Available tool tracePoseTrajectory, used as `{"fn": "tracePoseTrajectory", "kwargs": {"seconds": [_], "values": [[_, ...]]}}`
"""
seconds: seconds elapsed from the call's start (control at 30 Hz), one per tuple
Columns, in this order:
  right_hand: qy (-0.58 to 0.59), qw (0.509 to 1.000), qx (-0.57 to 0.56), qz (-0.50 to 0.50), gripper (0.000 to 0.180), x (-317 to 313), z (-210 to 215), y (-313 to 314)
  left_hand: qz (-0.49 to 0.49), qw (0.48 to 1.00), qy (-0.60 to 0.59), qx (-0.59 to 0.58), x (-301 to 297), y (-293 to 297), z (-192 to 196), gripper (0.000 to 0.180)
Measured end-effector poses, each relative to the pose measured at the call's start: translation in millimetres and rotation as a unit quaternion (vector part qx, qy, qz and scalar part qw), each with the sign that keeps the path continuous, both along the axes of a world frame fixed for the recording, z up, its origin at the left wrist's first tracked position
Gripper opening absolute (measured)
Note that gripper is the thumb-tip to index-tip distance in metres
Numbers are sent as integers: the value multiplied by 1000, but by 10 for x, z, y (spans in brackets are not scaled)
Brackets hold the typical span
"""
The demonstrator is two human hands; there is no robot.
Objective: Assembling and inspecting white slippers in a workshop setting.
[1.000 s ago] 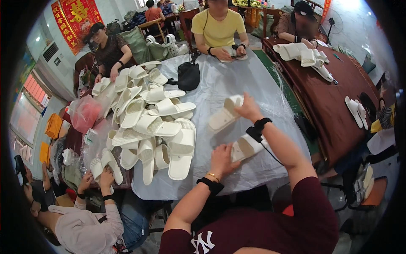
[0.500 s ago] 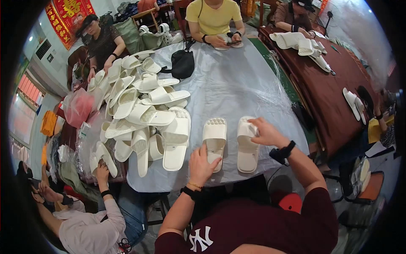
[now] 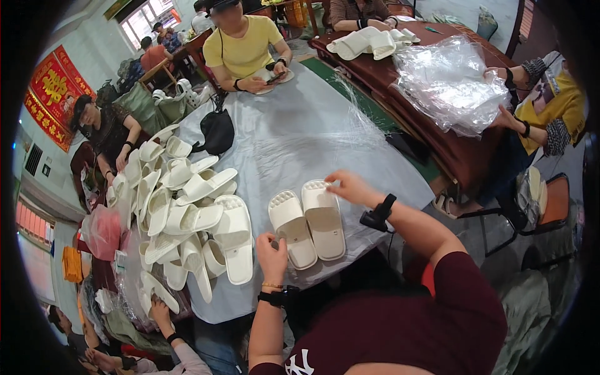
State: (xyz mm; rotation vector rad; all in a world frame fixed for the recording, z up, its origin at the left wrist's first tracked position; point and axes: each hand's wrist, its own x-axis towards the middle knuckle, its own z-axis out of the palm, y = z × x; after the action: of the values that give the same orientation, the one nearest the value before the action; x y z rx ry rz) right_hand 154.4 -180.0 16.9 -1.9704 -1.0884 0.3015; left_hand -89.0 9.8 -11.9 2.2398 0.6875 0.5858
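Note:
Two cream slide slippers stand side by side before me, toes pointing away, nearly touching. My left hand (image 3: 272,256) is at the outer edge of the left slipper (image 3: 300,249), thumb and fingers apart, not wrapped around it. At the toe end of the right slipper (image 3: 331,240), my right hand (image 3: 351,190) rests its bent fingertips by the outer edge, without a visible grip. A large heap of matching slippers (image 3: 236,247) lies to the left on the grey-covered table (image 3: 275,150).
A black pouch (image 3: 218,132) lies beyond the heap. Across the table a person in yellow (image 3: 250,47) holds a phone. To the right, another person handles clear plastic bags (image 3: 453,84) on a brown table (image 3: 431,134). At lower left, a co-worker's hand (image 3: 164,310) touches a slipper.
The two slippers, apart before, now stand close together. My right hand has moved from the strap to the toe end. My view has turned to the right, and plastic bags now show on the brown table.

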Motion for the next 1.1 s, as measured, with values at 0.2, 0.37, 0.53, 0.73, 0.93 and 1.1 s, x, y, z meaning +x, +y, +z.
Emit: {"fn": "tracePoseTrajectory", "kwargs": {"seconds": [0.2, 0.37, 0.53, 0.73, 0.93, 1.1], "values": [[-130, 975, -90, -159, 28, 582, -12, -99, -73, 996, -4, 49, 176, 10, 44, 58], [-232, 956, -142, -105, 29, 781, -85, 104, -91, 994, 8, 61, 205, -20, 68, 56], [-312, 927, -180, -108, 14, 881, -207, 287, -88, 993, -3, 75, 293, -51, 248, 46], [-303, 942, -105, -99, 9, 760, -138, 275, -112, 986, -60, 106, 657, -114, 602, 32], [-199, 970, 140, -2, 5, 189, 104, 287, -166, 986, -20, -30, 1261, -359, 636, 32], [-166, 974, 156, -12, 6, 96, 75, 252, -168, 985, 30, -1, 1541, -395, 460, 34]]}}
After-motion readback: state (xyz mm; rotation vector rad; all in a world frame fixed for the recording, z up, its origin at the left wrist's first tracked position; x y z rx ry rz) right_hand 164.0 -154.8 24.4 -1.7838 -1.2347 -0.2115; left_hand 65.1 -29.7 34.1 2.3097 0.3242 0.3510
